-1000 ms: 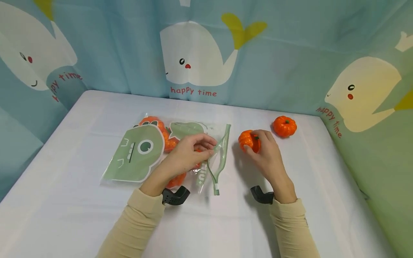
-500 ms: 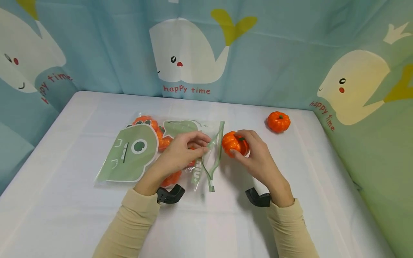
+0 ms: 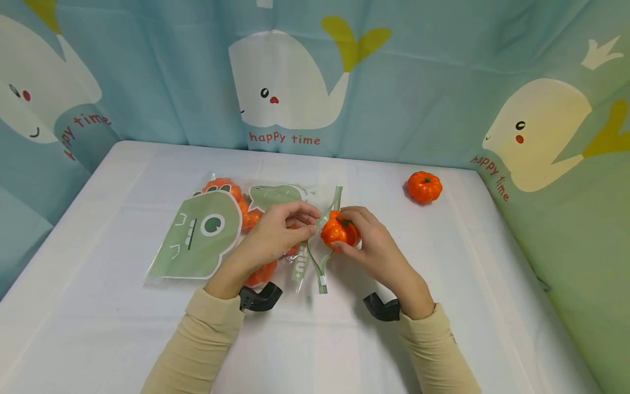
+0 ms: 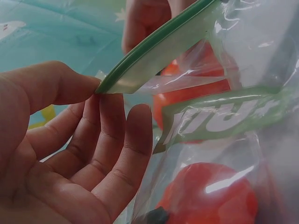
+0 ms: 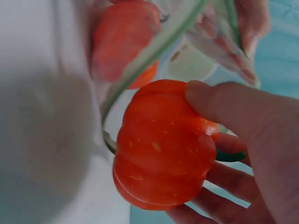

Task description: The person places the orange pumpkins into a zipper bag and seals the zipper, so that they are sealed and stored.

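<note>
A clear zip bag (image 3: 197, 262) with a green monster print lies on the table, with several orange toy pumpkins (image 4: 210, 196) inside. Its green-edged mouth faces right and stands parted. My left hand (image 3: 275, 232) pinches the upper edge of that mouth between thumb and forefinger, the other fingers loosely bent. In my right hand (image 3: 376, 246) is an orange toy pumpkin (image 5: 163, 144) with a green stem, gripped by thumb and fingers. This pumpkin is at the bag's mouth, behind the green edge in the left wrist view.
Another orange pumpkin (image 3: 424, 187) sits alone at the back right of the white table (image 3: 315, 350). A blue-green curtain (image 3: 423, 109) with whale prints hangs behind and along the sides.
My right hand has carried the pumpkin left, from beside the bag to its mouth. The left hand keeps its pinch on the bag's edge. The head view has shifted slightly.
</note>
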{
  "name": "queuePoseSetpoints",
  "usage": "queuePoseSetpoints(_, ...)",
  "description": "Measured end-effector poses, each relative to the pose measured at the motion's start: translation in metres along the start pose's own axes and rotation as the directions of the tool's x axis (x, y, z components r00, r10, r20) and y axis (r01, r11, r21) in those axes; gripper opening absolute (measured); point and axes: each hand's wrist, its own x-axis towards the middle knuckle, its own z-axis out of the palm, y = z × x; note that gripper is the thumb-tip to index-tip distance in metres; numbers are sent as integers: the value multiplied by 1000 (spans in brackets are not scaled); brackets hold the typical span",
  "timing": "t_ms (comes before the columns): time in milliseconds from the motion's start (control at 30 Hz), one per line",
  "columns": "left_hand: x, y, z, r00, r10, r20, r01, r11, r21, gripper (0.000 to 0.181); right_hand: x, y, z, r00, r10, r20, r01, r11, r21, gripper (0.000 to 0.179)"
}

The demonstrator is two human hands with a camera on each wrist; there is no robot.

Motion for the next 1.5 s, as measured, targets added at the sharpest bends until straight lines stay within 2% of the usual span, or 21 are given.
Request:
queuePoseSetpoints(200, 1, 0, 0, 1000, -8, 1, 8, 1000, 3, 23, 2, 2, 11, 998, -57, 13, 58, 994, -92, 45)
queuePoseSetpoints(433, 1, 0, 1, 1000, -5, 3, 5, 1000, 2, 22, -3, 3, 2, 990, -9, 141, 10, 1000, -9, 53)
queuePoseSetpoints(533, 1, 0, 1, 1000, -7, 5, 7, 1000, 3, 22, -5, 4, -7, 988, 13, 154, -13, 1000, -2, 55)
queuePoseSetpoints(733, 1, 1, 2, 1000, -6, 1, 6, 1000, 8, 23, -12, 6, -26, 984, 58, 169, -55, 998, -24, 37)
queuePoseSetpoints(833, 0, 1, 2, 1000, -13, -1, 13, 1000, 4, 23, -14, 5, -29, 973, 45, 225, -38, 999, -37, 29)
queuePoseSetpoints(967, 0, 1, 1, 1000, -23, -3, 23, 1000, 5, 23, -14, 4, -26, 962, 17, 274, -5, 999, -45, 26)
queuePoseSetpoints(1067, 0, 1, 1, 1000, -25, -6, 25, 1000, 14, 23, -13, 3, -22, 959, 15, 282, 3, 998, -62, 28)
queuePoseSetpoints(1267, 0, -1, 1, 1000, -19, -2, 19, 1000, 8, 24, -10, -5, -10, 953, 33, 300, 4, 993, -120, 43)
queuePoseSetpoints(1400, -1, 0, 1, 1000, -17, -2, 17, 1000, 8, 24, -8, -8, -2, 960, -8, 280, 48, 990, -134, 44)
queuePoseSetpoints(1500, -2, 0, 1, 1000, -6, 1, 6, 1000, 10, 24, -9, -8, 0, 968, -7, 251, 43, 990, -137, 44)
